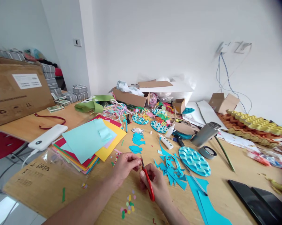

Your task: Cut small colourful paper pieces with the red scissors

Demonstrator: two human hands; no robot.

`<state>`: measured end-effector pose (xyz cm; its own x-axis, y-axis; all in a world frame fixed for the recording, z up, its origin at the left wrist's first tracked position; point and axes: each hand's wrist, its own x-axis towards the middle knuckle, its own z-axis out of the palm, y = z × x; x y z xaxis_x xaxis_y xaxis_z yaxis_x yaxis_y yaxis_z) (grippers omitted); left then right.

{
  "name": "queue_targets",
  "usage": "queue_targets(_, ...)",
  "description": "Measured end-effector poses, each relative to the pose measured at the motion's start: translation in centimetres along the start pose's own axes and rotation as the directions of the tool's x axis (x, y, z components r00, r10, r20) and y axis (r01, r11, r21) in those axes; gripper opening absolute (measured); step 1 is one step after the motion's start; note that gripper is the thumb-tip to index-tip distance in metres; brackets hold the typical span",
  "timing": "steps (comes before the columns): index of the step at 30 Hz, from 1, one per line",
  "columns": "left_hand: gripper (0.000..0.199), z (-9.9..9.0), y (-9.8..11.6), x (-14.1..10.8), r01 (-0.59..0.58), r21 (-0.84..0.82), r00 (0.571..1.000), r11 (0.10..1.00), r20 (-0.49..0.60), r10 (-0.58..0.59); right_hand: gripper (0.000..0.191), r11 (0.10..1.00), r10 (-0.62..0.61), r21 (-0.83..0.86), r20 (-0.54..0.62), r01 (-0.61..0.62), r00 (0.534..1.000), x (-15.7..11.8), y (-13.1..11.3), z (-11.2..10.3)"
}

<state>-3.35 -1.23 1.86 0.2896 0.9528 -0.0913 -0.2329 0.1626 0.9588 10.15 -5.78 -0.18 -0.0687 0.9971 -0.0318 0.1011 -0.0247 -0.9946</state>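
Observation:
My right hand (157,182) is closed around the handles of red scissors (149,184), whose blades point away from me. Just left of the blade tips, my left hand (125,165) pinches thumb and fingertips together; whatever sits between them is too small to make out. Several blue paper fish (135,149) lie beyond my left hand. Small coloured paper dots (131,203) are scattered on the table below the hands. To the right of the scissors is a heap of blue paper scraps (172,170), with a wavy blue oval (194,161) beyond it.
Coloured paper sheets (82,140) and a white power bank (47,136) lie on the left. Glue bottles (166,142), a metal flask (206,133) and a tape roll (208,152) are right of centre. Dark tablets or phones (246,200) rest near right. Cardboard boxes (129,96) stand by the wall.

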Motion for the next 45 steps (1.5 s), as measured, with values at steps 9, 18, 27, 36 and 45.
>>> queue_targets(9, 0.016, 0.03, -0.09, 0.1, 0.016, -0.02, 1.0, 1.0, -0.006, -0.016, 0.035, 0.999, 0.043, 0.02, 0.004, -0.043, 0.999, -0.05, -0.26, 0.08)
queue_targets(18, 0.016, 0.07, 0.04, -0.05, 0.025, -0.009, 1.0, 1.0, -0.002, -0.025, 0.035, 0.999, 0.039, 0.01, 0.011, -0.039, 0.999, -0.08, -0.25, 0.01)
queue_targets(27, 0.017, 0.07, 0.02, -0.08, 0.027, -0.008, 1.0, 1.0, 0.012, -0.027, 0.036, 0.999, 0.044, -0.005, 0.002, -0.044, 0.999, -0.09, -0.42, 0.04)
queue_targets(36, 0.018, 0.1, 0.21, -0.14, 0.034, -0.039, 0.999, 0.999, 0.004, -0.034, 0.038, 0.998, 0.055, 0.016, -0.013, -0.055, 0.998, -0.01, -0.41, 0.09)
queue_targets(45, 0.017, 0.13, 0.41, -0.13, 0.048, -0.047, 0.999, 0.998, -0.006, -0.048, 0.039, 0.998, 0.062, 0.008, -0.014, -0.062, 0.998, -0.11, -0.72, 0.22)
